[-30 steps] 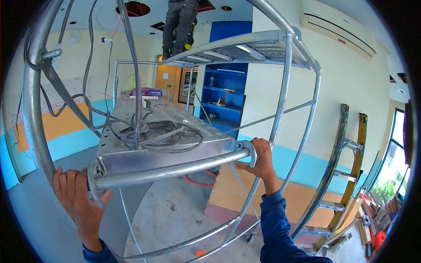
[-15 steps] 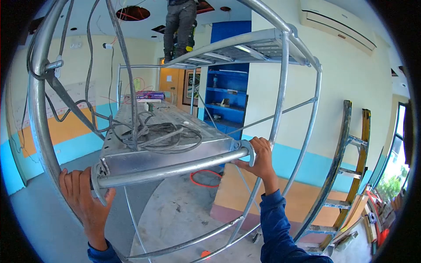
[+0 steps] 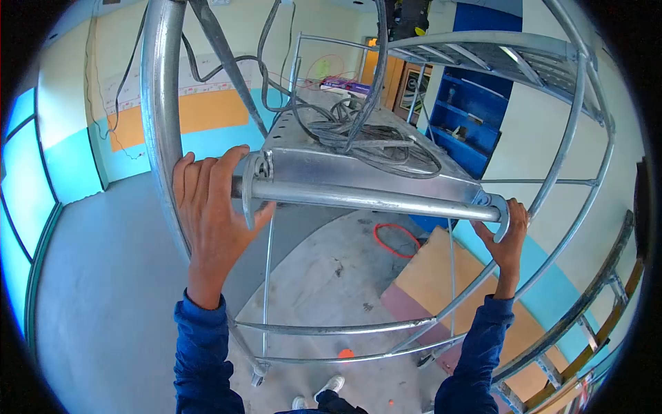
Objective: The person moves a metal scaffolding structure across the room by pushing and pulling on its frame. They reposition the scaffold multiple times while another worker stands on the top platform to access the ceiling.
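Observation:
A metal scaffold platform [image 3: 372, 169] has a hook at each front corner, both around a horizontal tube [image 3: 365, 199]. My left hand [image 3: 217, 207] is at the left hook [image 3: 248, 190], its fingers over the tube's left end beside the thick upright post [image 3: 163, 103] and its thumb apart below. At the other end, my right hand [image 3: 507, 231] has its fingers wrapped round the right hook [image 3: 502, 215], close to the right frame. Coiled dark cable [image 3: 386, 145] lies on the platform.
A person [image 3: 407, 17] stands on a higher platform [image 3: 489, 55]. A ladder [image 3: 586, 310] leans at the right. An orange hose ring [image 3: 396, 241] lies on the floor. Loose cables hang near the left post. Lower scaffold tubes [image 3: 338, 330] cross in front.
The view has turned left and down, so the scaffold sits further right and my feet show. Both hands remain at the hooks; the platform has not visibly moved on its tube.

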A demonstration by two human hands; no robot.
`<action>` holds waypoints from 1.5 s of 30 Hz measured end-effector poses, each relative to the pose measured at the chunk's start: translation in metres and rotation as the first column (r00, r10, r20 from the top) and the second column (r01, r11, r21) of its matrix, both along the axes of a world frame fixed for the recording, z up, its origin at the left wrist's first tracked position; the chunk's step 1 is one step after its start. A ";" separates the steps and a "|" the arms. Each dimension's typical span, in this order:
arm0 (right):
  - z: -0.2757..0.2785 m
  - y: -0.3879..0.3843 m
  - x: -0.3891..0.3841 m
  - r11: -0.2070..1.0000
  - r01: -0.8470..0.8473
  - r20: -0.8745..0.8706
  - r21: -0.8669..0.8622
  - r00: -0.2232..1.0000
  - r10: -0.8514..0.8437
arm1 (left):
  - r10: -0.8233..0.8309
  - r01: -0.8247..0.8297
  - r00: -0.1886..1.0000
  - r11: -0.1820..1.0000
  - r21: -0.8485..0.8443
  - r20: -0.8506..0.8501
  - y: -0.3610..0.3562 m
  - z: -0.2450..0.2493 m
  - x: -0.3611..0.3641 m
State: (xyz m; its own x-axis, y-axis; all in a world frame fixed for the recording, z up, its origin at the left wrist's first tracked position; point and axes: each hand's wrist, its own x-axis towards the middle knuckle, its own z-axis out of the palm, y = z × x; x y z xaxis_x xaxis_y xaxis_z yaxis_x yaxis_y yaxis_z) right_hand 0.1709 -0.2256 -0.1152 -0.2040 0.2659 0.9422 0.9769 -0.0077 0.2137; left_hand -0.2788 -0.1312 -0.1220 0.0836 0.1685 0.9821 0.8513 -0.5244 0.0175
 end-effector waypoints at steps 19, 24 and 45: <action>-0.006 0.006 0.010 0.996 -0.052 -0.062 0.077 0.996 0.056 | -0.087 0.026 0.964 0.971 -0.238 -0.251 -0.019 0.036 -0.006; 0.000 0.000 0.004 0.999 -0.045 -0.112 -0.012 0.993 0.043 | -0.261 0.098 0.923 0.870 -0.484 -0.282 -0.028 0.060 -0.011; 0.020 -0.018 -0.006 0.974 -0.039 -0.151 -0.221 0.989 0.005 | -0.218 0.128 0.944 0.934 -0.333 -0.249 -0.007 0.041 -0.007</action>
